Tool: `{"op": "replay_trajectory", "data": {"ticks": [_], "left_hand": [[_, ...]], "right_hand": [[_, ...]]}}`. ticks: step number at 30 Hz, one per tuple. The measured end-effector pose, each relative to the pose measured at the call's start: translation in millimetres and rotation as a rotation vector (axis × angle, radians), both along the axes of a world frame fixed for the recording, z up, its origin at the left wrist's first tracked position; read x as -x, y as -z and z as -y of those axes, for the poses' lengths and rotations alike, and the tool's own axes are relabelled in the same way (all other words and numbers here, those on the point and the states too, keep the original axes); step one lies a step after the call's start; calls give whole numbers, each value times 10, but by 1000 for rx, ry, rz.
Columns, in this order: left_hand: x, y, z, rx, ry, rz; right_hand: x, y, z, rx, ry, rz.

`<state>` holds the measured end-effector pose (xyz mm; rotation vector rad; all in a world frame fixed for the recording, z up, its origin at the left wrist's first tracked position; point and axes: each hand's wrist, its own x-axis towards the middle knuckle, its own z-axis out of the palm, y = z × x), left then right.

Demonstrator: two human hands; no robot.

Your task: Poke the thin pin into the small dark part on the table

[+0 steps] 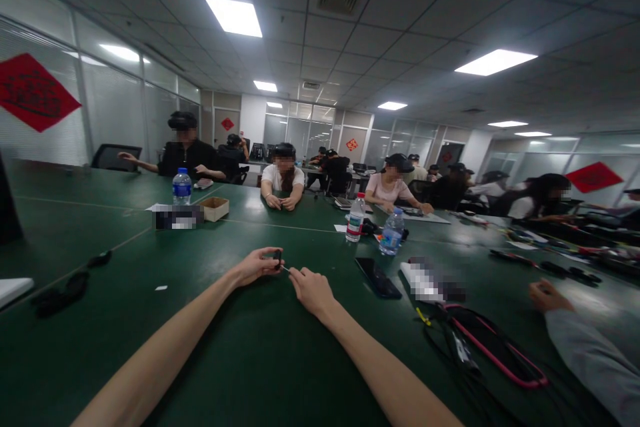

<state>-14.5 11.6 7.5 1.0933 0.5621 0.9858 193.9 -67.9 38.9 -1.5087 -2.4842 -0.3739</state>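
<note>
Above the green table (235, 347), my left hand (257, 267) is closed on a small dark object (278, 256), held between thumb and fingers. It looks flat and upright, but its kind is too small to tell. My right hand (311, 290) pinches a thin pale rod (285, 269), whose end points at the lower part of the dark object. Whether the rod's tip touches it I cannot tell. The fingers of my right hand hide the rod's other end. A black phone (379, 278) lies to the right of my right hand.
Two water bottles (355, 219) (392, 232) stand beyond the phone. Right of it lie cables and a pink-edged black item (500, 347). Another person's hand (549, 295) rests at the right. At the left back are a cardboard box (215, 208) and a blue-capped bottle (182, 187).
</note>
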Motion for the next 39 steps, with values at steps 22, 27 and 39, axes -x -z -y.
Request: {"op": "replay_trajectory", "data": {"ticks": [22,27,39], "left_hand": [[14,-37,-1,39,21,25],[25,-26,-9,43,11,21],[18,-33,14,29,-8,29]], "right_hand": [[87,-17,86,-15,64,-24],[71,-23,64,12,76,-41],[-3,-31,2,11,-4,-32]]}}
